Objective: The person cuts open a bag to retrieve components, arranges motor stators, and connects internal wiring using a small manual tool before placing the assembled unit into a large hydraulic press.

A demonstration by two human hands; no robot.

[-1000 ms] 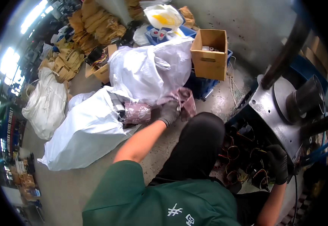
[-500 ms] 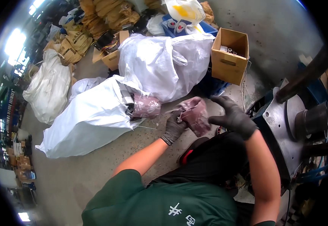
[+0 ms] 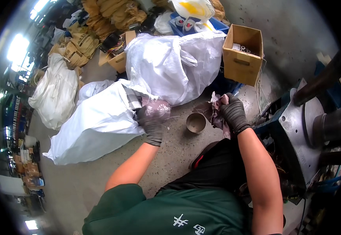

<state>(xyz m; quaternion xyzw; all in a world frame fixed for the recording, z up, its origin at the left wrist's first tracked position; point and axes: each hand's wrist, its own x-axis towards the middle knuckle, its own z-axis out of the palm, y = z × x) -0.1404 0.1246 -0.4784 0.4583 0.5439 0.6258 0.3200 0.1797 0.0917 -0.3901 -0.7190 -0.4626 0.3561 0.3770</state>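
My right hand point(image 3: 235, 114), in a dark grey glove, is closed around a crumpled mauve cloth point(image 3: 216, 109) that hangs below the fingers. At the mouth of the lying white woven sack point(image 3: 94, 123), my gloved left hand point(image 3: 150, 127) touches a mauve cloth with a pale pattern point(image 3: 157, 109). Its fingertips are blurred and partly hidden there, so their grip cannot be made out. Grey checked cloth point(image 3: 133, 98) also shows in that opening. Between my hands, a round, open-topped brownish cup-like piece point(image 3: 196, 123) stands on the floor.
A bulging white sack point(image 3: 170, 70) is just beyond the lying one. An open cardboard box point(image 3: 241, 64) with small parts inside stands at the back right. Close on my right is a metal machine plate point(image 3: 296, 125). Another white sack point(image 3: 56, 94) lies at far left.
My left hand has let go of the crumpled cloth and moved left to the sack's mouth. My right hand, open before, now holds that cloth. The cup-like piece has come into view on the floor.
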